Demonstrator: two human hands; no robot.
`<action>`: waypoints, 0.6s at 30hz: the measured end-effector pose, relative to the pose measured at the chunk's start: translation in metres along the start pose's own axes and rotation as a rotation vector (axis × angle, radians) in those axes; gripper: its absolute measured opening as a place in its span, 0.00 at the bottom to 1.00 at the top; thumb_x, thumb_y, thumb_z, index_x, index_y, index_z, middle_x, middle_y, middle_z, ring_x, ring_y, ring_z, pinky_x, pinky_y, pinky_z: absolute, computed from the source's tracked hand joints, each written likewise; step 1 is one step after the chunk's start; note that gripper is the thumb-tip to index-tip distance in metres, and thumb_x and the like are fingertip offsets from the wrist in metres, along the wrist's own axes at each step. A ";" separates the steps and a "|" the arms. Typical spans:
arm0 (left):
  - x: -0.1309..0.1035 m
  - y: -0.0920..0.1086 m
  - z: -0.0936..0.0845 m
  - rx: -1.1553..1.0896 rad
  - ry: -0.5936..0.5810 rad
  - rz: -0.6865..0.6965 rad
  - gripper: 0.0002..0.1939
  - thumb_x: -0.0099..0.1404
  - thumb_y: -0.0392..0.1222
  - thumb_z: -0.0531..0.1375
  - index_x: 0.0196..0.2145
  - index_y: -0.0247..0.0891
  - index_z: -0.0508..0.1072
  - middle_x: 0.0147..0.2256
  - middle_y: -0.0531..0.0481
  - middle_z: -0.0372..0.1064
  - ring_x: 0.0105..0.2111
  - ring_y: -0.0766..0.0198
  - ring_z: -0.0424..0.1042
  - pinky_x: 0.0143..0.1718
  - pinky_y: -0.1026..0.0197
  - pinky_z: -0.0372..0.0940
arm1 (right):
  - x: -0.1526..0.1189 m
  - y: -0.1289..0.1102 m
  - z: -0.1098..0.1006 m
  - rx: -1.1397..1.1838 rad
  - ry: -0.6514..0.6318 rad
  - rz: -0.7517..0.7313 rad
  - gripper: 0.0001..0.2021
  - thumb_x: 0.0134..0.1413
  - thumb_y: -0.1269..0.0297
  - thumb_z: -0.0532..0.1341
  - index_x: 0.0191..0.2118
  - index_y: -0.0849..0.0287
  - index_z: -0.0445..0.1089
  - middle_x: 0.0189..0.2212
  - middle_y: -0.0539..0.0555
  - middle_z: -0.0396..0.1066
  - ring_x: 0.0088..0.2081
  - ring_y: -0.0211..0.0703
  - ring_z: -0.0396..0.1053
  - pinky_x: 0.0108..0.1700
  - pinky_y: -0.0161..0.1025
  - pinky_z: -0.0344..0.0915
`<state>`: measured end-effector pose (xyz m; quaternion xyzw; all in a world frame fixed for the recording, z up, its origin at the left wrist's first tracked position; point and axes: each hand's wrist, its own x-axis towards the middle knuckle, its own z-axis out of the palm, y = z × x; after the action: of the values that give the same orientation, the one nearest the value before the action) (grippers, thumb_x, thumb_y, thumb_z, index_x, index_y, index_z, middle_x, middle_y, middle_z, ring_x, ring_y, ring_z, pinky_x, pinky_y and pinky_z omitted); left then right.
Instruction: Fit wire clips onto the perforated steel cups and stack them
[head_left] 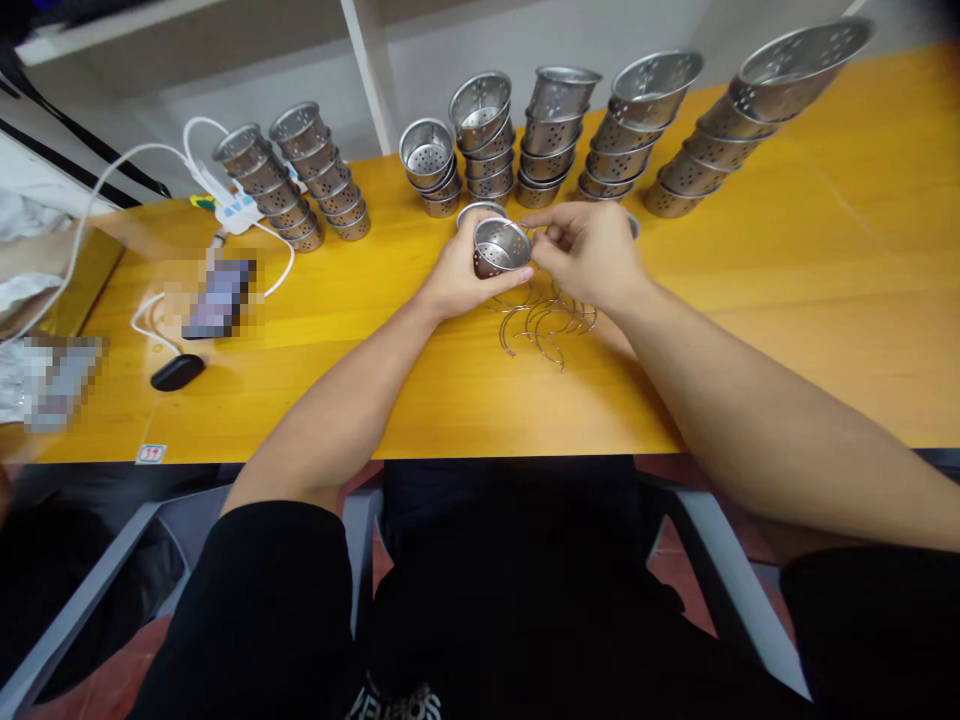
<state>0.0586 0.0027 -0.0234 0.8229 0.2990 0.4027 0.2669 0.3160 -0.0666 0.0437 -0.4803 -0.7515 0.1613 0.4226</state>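
Note:
My left hand (459, 262) is wrapped round a small perforated metal cup (501, 250), its open mouth tilted towards me. Close beside the cup's rim, at its right, is my right hand (589, 250), with thumb and fingers pinched together. Whatever sits in that pinch is too small to make out. Several thin curved metal wires (536, 325) lie loosely on the table just below both hands. Behind my left hand the rim of another metal cup (480, 212) shows, partly hidden. A further metal rim (634, 227) peeks out behind my right hand.
Stacks of perforated cups (551, 135) line the back of the yellow table (825, 330), with two more stacks (319, 165) at back left. On the left are a power strip (238, 212), white cables, a phone (219, 298) and a black oval object (178, 372). A shelf divider rises behind.

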 end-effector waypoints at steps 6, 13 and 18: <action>0.000 -0.001 0.002 0.039 0.010 -0.002 0.64 0.65 0.90 0.80 0.78 0.47 0.65 0.72 0.34 0.78 0.73 0.34 0.84 0.80 0.28 0.78 | 0.000 0.000 0.011 0.009 0.039 0.038 0.14 0.74 0.60 0.80 0.61 0.52 0.92 0.36 0.56 0.85 0.38 0.64 0.87 0.49 0.63 0.89; 0.000 0.006 0.004 0.064 0.036 -0.020 0.58 0.68 0.89 0.79 0.76 0.49 0.68 0.68 0.39 0.80 0.66 0.39 0.87 0.77 0.31 0.79 | 0.002 -0.013 0.014 0.102 0.056 0.069 0.15 0.78 0.45 0.77 0.55 0.49 0.92 0.36 0.59 0.86 0.40 0.68 0.89 0.46 0.63 0.90; 0.000 0.006 -0.003 -0.006 -0.005 0.043 0.51 0.76 0.91 0.70 0.72 0.47 0.71 0.63 0.42 0.81 0.62 0.43 0.88 0.73 0.33 0.81 | 0.000 -0.034 -0.005 0.384 -0.074 0.054 0.29 0.73 0.24 0.80 0.50 0.47 0.90 0.40 0.58 0.88 0.30 0.54 0.77 0.33 0.56 0.78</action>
<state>0.0580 -0.0006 -0.0180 0.8292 0.2796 0.4073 0.2615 0.3003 -0.0837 0.0684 -0.4047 -0.7088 0.3305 0.4739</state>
